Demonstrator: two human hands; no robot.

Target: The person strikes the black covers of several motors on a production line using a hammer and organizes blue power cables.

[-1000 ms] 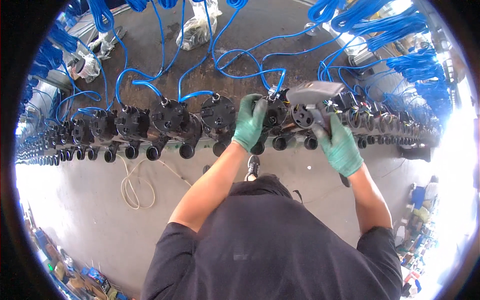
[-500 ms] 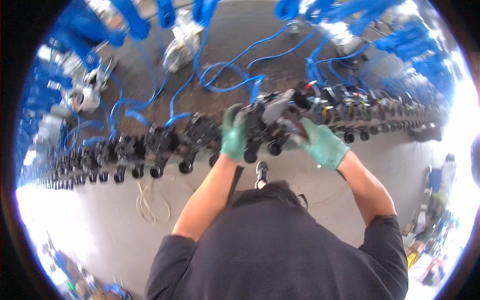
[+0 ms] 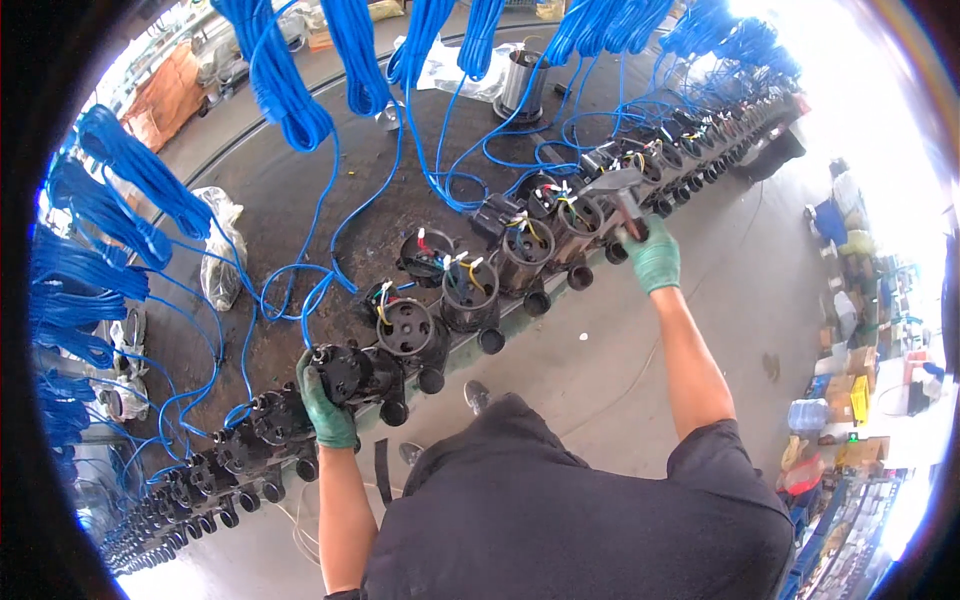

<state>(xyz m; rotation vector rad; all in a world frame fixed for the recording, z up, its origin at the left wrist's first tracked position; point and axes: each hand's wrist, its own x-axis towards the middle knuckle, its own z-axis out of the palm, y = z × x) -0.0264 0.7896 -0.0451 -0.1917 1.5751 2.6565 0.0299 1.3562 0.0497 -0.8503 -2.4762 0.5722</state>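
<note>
Setting: workshop with a grey concrete floor [image 3: 720,300]; I look down on a long dark desk [image 3: 330,200] running from lower left to upper right.
Row: black pump bodies stand side by side along the desk's near edge; several in the middle are open at the top, showing coloured wires [image 3: 455,265].
Cables: bundles of blue cable [image 3: 275,85] hang above, and loose strands trail over the desk to the pumps.
Left hand: my green-gloved left hand [image 3: 325,405] grips a closed black pump [image 3: 350,372] at the desk's edge, fingers wrapped round its body.
Right hand: my green-gloved right hand [image 3: 655,260] is further up the row, fingers curled round the handle of a grey power tool [image 3: 612,185] held over an open pump.
Background: silver cylinder [image 3: 520,80] at the far side; boxes and clutter [image 3: 850,400] on the right.
</note>
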